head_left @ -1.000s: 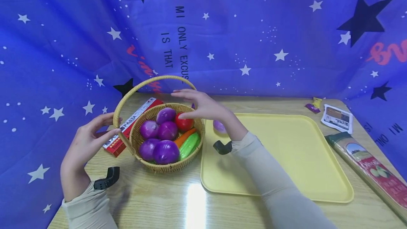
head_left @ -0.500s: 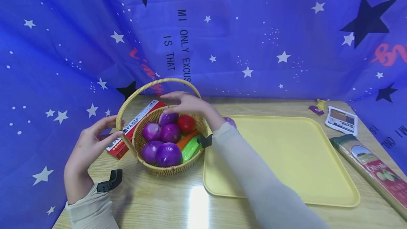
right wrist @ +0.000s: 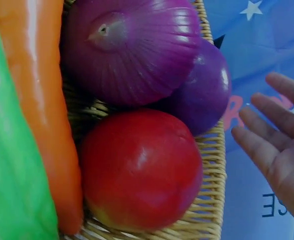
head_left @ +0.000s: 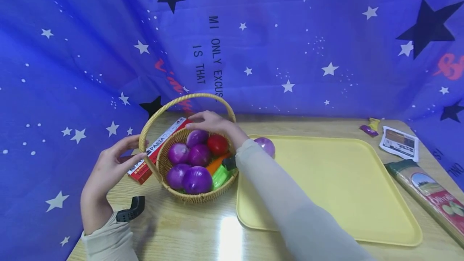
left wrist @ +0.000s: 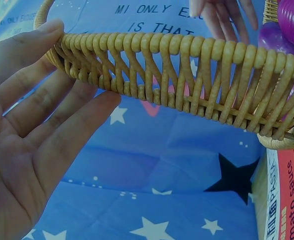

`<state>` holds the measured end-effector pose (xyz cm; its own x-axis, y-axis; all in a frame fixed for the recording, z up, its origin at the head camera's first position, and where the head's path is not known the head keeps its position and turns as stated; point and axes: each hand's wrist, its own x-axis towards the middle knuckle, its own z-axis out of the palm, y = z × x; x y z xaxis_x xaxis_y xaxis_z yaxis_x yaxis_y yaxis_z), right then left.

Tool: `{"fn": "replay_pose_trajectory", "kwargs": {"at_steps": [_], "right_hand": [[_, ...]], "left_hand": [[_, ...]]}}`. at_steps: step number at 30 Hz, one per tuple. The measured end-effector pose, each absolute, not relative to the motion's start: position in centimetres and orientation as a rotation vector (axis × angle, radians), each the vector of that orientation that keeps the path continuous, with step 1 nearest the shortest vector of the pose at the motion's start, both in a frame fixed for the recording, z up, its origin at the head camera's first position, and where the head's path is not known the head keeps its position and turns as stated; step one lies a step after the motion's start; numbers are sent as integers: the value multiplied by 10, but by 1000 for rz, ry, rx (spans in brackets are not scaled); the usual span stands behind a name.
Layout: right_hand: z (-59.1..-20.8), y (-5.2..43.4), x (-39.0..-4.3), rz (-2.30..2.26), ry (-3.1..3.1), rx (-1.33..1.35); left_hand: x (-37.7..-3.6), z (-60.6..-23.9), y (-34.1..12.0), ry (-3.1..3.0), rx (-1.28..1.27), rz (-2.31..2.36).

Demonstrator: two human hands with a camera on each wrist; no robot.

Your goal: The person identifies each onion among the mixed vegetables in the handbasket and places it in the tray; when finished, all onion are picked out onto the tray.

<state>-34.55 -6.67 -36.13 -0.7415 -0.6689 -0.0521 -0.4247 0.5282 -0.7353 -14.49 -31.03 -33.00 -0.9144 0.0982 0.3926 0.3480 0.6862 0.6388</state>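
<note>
round woven wicker basket (head_left: 164, 164), glossy onions (head_left: 197, 179)

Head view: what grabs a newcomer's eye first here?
The round woven wicker basket at table left, heaped with glossy purple onions, a red tomato, an orange carrot and a green vegetable. The left hand touches its arched handle with straight fingers; the right hand hovers open over its far rim. Right of it lies a large pale yellow plastic tray with one purple onion at its far left corner, all before a star-printed blue cloth.
</note>
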Motion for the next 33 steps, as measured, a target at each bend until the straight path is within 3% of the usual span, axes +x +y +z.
{"fn": "replay_pose_trajectory", "kwargs": {"at_steps": [16,33], "right_hand": [[-384,-72,-346,-874,2557,-799],[-393,-82,-347,-748,2617,-926]], "left_hand": [[-144,-332,-310,-2548,-368,-1078],[-147,-331,-311,-2535,-400,-1080]]}}
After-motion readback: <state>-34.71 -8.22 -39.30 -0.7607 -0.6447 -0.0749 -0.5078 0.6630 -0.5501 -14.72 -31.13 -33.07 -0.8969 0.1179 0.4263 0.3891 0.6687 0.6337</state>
